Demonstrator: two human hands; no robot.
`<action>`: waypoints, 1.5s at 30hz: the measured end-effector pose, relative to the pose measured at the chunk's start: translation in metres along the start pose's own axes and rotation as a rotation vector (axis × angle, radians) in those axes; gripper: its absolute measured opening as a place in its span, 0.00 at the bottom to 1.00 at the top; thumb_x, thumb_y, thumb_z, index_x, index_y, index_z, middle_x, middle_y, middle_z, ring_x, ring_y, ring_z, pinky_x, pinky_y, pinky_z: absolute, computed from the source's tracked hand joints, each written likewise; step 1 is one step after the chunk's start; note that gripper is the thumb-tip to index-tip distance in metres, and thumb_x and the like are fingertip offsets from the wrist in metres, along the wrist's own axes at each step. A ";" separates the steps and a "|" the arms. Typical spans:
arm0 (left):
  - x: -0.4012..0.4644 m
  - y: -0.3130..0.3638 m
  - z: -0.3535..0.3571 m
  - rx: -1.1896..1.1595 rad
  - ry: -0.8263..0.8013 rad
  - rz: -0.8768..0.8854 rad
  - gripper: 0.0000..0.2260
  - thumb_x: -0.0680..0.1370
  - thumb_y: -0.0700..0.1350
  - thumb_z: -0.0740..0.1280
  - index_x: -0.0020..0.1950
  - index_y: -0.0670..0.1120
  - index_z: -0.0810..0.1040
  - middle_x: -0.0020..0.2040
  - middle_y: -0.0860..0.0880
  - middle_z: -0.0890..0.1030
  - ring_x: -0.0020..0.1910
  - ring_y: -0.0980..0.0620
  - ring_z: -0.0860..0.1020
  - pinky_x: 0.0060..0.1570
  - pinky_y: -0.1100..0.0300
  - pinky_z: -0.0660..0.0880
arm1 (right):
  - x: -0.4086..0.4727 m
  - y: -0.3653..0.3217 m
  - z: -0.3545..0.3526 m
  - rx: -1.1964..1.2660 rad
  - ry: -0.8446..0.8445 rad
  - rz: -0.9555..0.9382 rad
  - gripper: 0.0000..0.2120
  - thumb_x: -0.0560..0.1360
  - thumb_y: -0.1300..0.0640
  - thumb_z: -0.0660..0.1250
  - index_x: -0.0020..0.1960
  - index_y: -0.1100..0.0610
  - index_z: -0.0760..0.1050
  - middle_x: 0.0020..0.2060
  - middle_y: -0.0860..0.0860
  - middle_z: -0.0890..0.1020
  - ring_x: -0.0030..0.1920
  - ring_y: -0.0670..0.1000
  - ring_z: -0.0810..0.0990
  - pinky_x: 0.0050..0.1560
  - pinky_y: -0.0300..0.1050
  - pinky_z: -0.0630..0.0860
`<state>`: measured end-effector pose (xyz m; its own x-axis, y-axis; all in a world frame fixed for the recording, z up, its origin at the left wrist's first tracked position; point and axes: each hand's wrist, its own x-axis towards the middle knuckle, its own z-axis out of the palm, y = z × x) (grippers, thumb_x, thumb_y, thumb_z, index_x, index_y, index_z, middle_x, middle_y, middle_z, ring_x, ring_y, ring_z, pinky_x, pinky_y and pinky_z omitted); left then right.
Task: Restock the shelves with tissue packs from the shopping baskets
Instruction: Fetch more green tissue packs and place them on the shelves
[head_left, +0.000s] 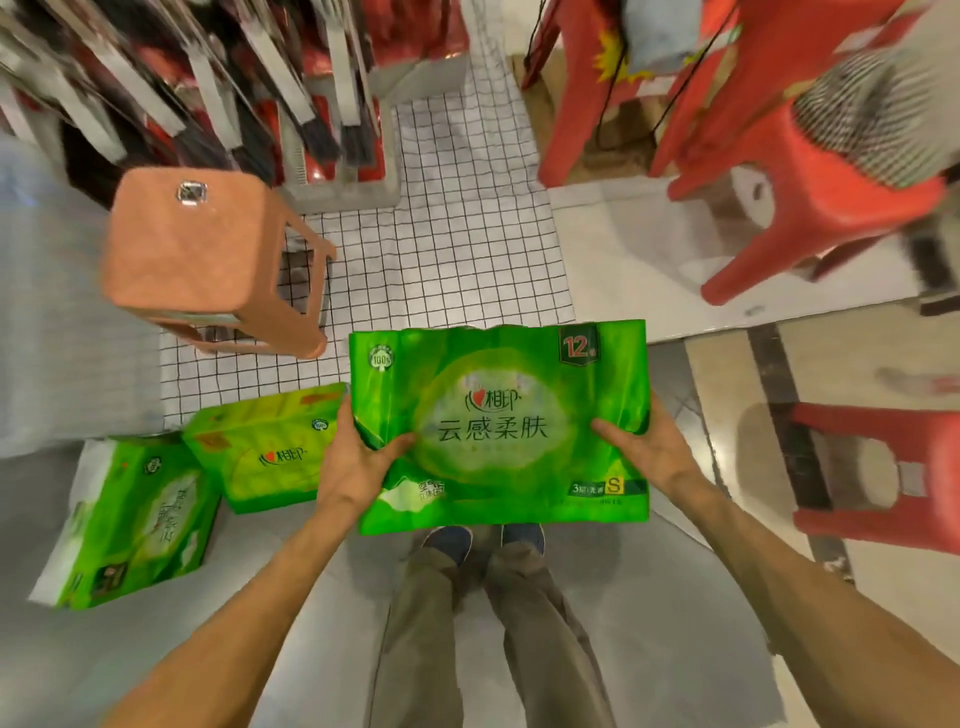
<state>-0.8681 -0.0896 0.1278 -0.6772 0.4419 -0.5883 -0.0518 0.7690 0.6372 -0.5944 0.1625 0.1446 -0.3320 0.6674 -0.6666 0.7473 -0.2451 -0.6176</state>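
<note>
Nearest the camera, two bare forearms reach forward over olive trouser legs and dark blue shoes (483, 540) planted on smooth grey floor. The left hand (358, 457) and right hand (644, 447) each clamp a lower side edge of a large tissue pack (498, 421), thumbs laid across its printed face and fingers hidden behind it; each grip is closed on the pack. The pack is a soft rectangular bundle in glossy green plastic film, creased where the thumbs press and crumpled along its top seam, with a pale oval panel of dark characters and a "12" badge in the upper right corner. It is held in the air, flat face up toward the camera, above the feet.

To the left, two more green film-wrapped packs lie on the floor: a second pack (270, 452) just beside the left hand, and a third pack (130, 525) tilted beside it, one white end showing.

Beyond, a brown plastic stool (192, 244) with a squared seat stands on a white mat with a black grid (441, 234). Red plastic stools (810, 171) stand at the far right, blurred. Display racks (234, 78) with red packaging fill the far left.
</note>
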 end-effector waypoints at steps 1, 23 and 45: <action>-0.010 0.017 -0.011 0.014 0.000 0.031 0.44 0.69 0.57 0.80 0.78 0.50 0.61 0.63 0.48 0.81 0.59 0.43 0.81 0.58 0.45 0.79 | -0.019 -0.010 -0.010 0.000 0.035 -0.010 0.38 0.70 0.46 0.80 0.74 0.53 0.67 0.59 0.50 0.83 0.56 0.52 0.84 0.59 0.51 0.81; -0.265 0.301 -0.067 0.181 -0.346 0.858 0.43 0.70 0.55 0.80 0.79 0.51 0.61 0.68 0.49 0.77 0.60 0.47 0.78 0.55 0.48 0.78 | -0.441 -0.029 -0.143 0.426 0.865 -0.113 0.41 0.71 0.41 0.78 0.78 0.45 0.62 0.62 0.43 0.80 0.57 0.48 0.81 0.60 0.51 0.78; -0.710 0.130 0.082 0.273 -1.081 1.314 0.48 0.65 0.65 0.79 0.79 0.58 0.60 0.68 0.53 0.77 0.64 0.48 0.78 0.63 0.42 0.77 | -0.949 0.264 0.038 0.696 1.656 0.289 0.43 0.69 0.43 0.80 0.77 0.48 0.61 0.61 0.46 0.79 0.58 0.51 0.81 0.53 0.47 0.80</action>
<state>-0.3336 -0.2652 0.5873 0.6072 0.7880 0.1022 0.2828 -0.3345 0.8990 -0.1040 -0.5620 0.5979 0.9246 0.3807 0.0157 0.1774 -0.3935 -0.9021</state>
